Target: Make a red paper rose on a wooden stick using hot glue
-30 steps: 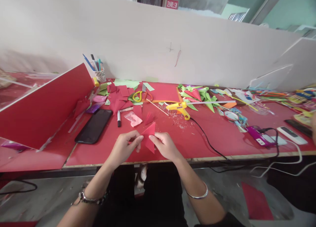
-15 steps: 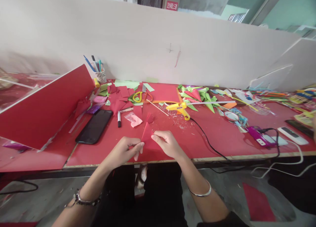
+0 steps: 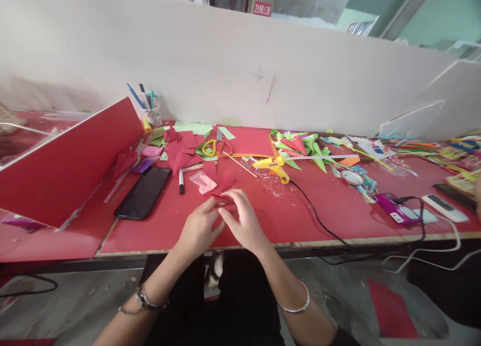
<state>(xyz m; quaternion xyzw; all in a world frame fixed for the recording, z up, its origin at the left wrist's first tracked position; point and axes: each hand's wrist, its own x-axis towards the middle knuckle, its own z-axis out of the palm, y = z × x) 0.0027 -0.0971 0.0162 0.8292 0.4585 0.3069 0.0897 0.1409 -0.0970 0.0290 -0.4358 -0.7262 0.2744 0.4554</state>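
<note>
A folded piece of red paper (image 3: 222, 198) is held between my two hands, just above the table's front part. My left hand (image 3: 201, 226) grips it from the left, fingers bent inward. On the other side my right hand (image 3: 244, 221) has its fingers curved over the paper, thumb near the left fingers. Most of the paper is hidden by the fingers, and only a thin red edge shows. Just beyond the hands lie red paper scraps (image 3: 227, 180) and a small clear packet with pink contents (image 3: 203, 182).
A yellow glue gun (image 3: 272, 166) lies right of centre, its black cord running to the table edge. A black phone (image 3: 143, 193), a marker (image 3: 181, 181) and scissors (image 3: 209, 148) are on the left. Green and red paper cones (image 3: 308, 148) sit behind. A red board (image 3: 78, 165) stands at left.
Both hands have come closer together and slightly forward. The red paper, earlier showing an upright pointed tip between them, is now tilted flat and mostly covered by the fingers.
</note>
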